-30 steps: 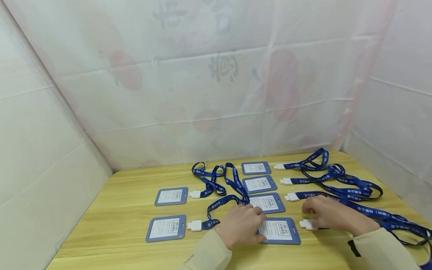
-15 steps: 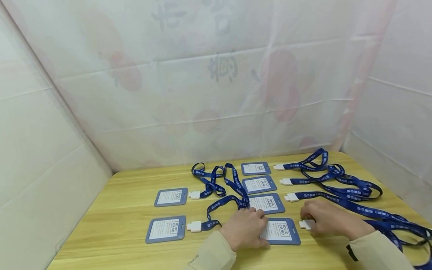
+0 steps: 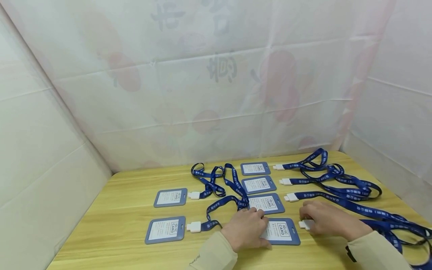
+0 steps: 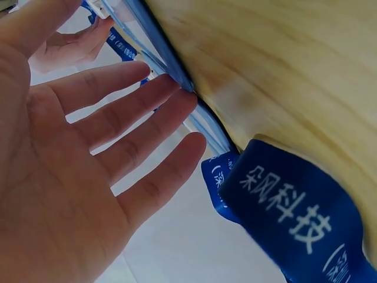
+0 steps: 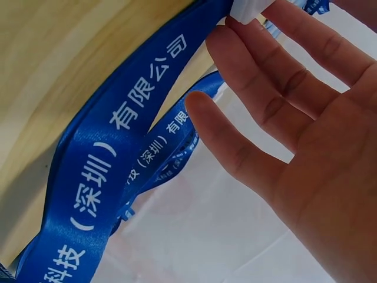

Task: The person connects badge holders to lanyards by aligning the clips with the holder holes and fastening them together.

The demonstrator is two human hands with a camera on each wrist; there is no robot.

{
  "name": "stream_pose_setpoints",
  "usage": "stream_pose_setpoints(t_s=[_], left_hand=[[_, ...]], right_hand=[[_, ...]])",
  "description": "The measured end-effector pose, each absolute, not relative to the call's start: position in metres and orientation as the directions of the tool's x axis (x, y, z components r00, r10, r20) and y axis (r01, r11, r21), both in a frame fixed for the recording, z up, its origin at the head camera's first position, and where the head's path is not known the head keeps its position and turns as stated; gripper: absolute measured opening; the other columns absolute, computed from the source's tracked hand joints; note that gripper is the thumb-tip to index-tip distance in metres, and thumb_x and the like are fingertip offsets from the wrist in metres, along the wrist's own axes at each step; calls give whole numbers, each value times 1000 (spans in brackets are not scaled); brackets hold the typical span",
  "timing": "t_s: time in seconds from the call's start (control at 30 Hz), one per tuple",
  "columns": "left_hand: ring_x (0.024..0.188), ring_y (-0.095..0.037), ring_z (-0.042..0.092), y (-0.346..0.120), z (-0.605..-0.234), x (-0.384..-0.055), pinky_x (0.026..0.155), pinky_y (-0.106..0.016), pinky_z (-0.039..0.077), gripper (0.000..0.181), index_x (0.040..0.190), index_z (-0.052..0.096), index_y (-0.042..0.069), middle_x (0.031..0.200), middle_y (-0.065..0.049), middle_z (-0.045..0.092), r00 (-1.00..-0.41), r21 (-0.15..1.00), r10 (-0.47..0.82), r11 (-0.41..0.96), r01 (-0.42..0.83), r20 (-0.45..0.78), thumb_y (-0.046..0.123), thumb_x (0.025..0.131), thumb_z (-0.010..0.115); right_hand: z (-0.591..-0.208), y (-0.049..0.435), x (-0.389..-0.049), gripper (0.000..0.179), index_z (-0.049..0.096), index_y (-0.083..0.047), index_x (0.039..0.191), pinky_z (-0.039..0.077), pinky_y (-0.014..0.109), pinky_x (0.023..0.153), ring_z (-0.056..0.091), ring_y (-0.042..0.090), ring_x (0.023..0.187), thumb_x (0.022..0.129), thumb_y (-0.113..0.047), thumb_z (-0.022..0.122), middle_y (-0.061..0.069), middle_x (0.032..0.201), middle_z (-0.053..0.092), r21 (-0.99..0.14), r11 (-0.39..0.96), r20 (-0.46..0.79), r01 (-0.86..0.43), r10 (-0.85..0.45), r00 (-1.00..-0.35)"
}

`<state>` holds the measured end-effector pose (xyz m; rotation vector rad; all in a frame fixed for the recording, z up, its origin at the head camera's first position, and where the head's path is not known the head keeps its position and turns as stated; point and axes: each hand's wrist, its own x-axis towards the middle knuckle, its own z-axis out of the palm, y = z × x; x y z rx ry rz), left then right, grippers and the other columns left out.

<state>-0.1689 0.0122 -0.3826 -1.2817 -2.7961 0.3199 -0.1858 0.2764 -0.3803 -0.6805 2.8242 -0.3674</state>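
Observation:
In the head view, my left hand spans the left end of the nearest blue ID card holder, thumb at its near edge and fingers at its far edge. That holder lies flat on the table. My right hand pinches the white clip of a navy lanyard, just right of the holder's slotted end; a small gap separates them. The left wrist view has the left fingers fairly straight, their tips by the holder's edge. In the right wrist view the lanyard strap trails from the clip.
Several other ID card holders lie in two columns on the wooden table. White-clipped lanyards lie to the right of them. One tangled lanyard sits between the columns, touching a holder. White cloth walls enclose the table.
My left hand has shifted slightly right and its thumb has come to the holder's near edge. The right hand has drawn back a little toward the lower right, with the clip moving slightly left.

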Motion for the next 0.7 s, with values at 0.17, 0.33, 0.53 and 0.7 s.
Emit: stream_pose_setpoints(t_s=[0.17,0.33,0.53,0.7], left_hand=[[104,-7,60,13,-383,-169,90,-24,51,64,127,70,21,122,8,65,-660,-208,751,640,739,-34,69,84,69],[108,-8,60,14,-383,-168,93,-26,51,63,127,70,21,124,7,65,-669,-191,743,652,734,-33,67,83,71],[109,-11,59,15,-385,-168,96,-27,50,63,127,71,18,126,5,63,-693,-130,720,683,718,-46,64,83,72],[103,-12,56,15,-385,-168,89,-23,51,60,124,72,16,124,5,61,-702,-82,710,698,712,-50,60,83,75]], right_hand=[[-382,275,-186,25,68,-20,89,49,35,70,47,12,76,76,-6,85,-8,86,52,-266,875,-149,-403,-451,-880],[-382,274,-186,24,68,-19,88,50,34,68,47,12,75,77,-7,85,-8,85,53,-255,874,-142,-414,-458,-878],[-381,273,-186,24,68,-19,88,50,34,69,48,12,75,77,-7,85,-9,86,54,-249,877,-148,-412,-455,-878],[-381,272,-186,24,68,-19,89,52,36,70,49,12,76,76,-7,86,-8,87,56,-238,881,-150,-409,-449,-881]])
